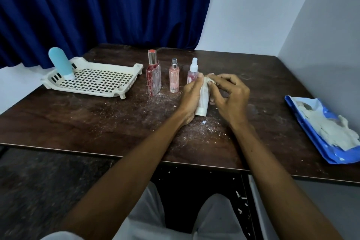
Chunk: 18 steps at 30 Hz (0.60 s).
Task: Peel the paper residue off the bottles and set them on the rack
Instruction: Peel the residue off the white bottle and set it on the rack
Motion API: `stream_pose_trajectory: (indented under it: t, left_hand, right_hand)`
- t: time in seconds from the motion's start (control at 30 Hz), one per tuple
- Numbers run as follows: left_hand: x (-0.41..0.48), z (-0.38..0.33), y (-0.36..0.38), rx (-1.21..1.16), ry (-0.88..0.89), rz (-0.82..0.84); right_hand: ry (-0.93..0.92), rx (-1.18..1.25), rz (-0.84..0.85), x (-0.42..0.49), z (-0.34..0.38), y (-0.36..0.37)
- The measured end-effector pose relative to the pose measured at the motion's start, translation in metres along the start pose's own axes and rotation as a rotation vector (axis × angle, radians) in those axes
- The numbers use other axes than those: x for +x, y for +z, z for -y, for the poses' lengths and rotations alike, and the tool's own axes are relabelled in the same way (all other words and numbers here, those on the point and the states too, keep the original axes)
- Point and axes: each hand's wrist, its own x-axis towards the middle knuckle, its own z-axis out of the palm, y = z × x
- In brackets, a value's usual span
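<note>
Far out to the left of the left hand, a cream slotted rack (93,81) sits on the dark table (78,122), with a light-blue bottle (60,63) standing upright at its far-left corner. Between the rack and the left hand, three bottles stand upright in a row on the table: a tall red bottle (153,78) with a silver cap, a smaller pink bottle (174,78), and a clear spray bottle (192,73) with a white nozzle. The spray bottle is just behind that hand's fingertips and partly hidden by them. The left hand (190,95) curls round a white bottle (203,102), holding it tilted with its lower end close to the table (whether it touches cannot be told). Just beside it the right hand (228,93), fingers curled, pinches at the whitish paper residue (211,78) on the bottle's upper end. White flecks (203,122) lie scattered on the table around both hands. Well off to the right of the right hand — at the table's edge — a blue bag (329,157) lies flat with pale torn paper (327,128) heaped on it.
</note>
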Motion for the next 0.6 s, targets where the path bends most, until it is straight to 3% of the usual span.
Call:
stream_pose_trajectory:
  t: [0.1,0.23,0.47,0.6]
  left_hand:
    - [-0.0011,-0.0018,0.0000,0.024,0.007,0.006]
    - [-0.0010,-0.0004,0.0013,0.043,0.010,0.021]
    - [0.0007,0.0002,-0.0002,0.018,0.000,0.013]
    - [-0.0009,0.0005,0.0013,0.055,0.002,0.019]
  right_hand:
    - [-0.042,-0.008,0.017,-0.0022,0.0026,-0.0026]
    - [0.032,-0.039,-0.018,-0.0002,-0.0037,-0.0048]
    - [-0.007,0.072,0.027,-0.0028,0.0004,-0.0026]
    - [0.071,0.019,-0.019,-0.0014,-0.0022,-0.0032]
